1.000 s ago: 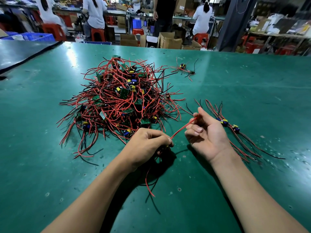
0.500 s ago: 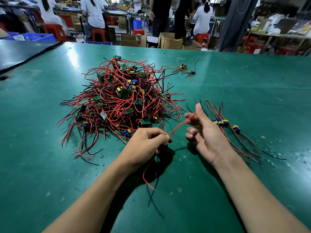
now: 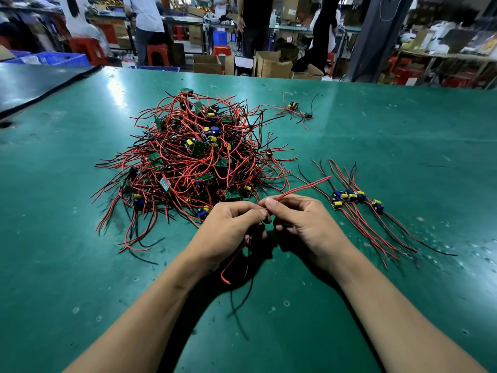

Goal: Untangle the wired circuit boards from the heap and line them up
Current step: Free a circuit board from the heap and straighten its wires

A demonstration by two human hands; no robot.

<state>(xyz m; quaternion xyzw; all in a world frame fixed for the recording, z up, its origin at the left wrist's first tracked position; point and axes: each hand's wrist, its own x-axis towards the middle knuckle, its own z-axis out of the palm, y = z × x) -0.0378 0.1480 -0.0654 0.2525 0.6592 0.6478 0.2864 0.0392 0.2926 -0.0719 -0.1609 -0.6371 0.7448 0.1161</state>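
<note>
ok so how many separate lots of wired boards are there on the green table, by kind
tangled heap: 1
lined-up row to the heap's right: 1
stray bunch at the far side: 1
wired piece held by left hand and right hand, its board hidden: 1
total: 4

Your table (image 3: pixel 403 130): teal green, pale scuffs | heap (image 3: pixel 193 157): red and black wires, green boards, yellow and blue parts | row (image 3: pixel 349 197) right of heap: same colours | wire (image 3: pixel 306 186) you pinch: red
</note>
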